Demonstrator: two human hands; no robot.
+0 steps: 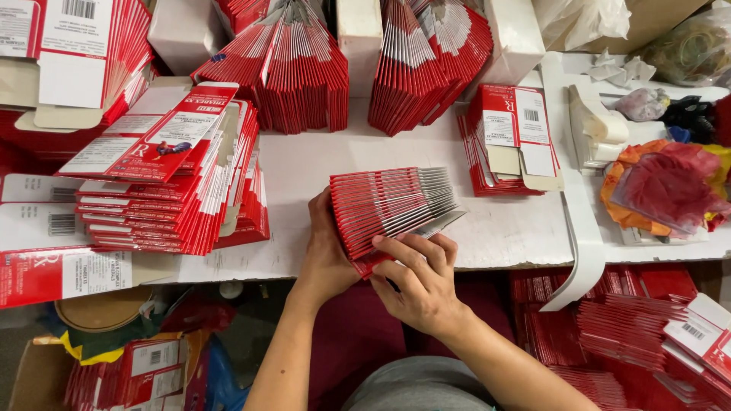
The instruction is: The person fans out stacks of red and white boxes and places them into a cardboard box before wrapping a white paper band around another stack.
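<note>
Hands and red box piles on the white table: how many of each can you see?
Hands: 2, the left hand and right hand, both on the fanned stack of flat red cartons.
Red carton piles on the table: 5, counting the held one.
Total: 7

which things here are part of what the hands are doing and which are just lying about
In hand:
- fanned bundle of flat red-and-white cardboard cartons
- left hand, bracing it
- right hand, gripping its lower edge

Lying about:
- crumpled red and orange plastic wrap
- white paper scraps
- bag of rubber bands
</note>
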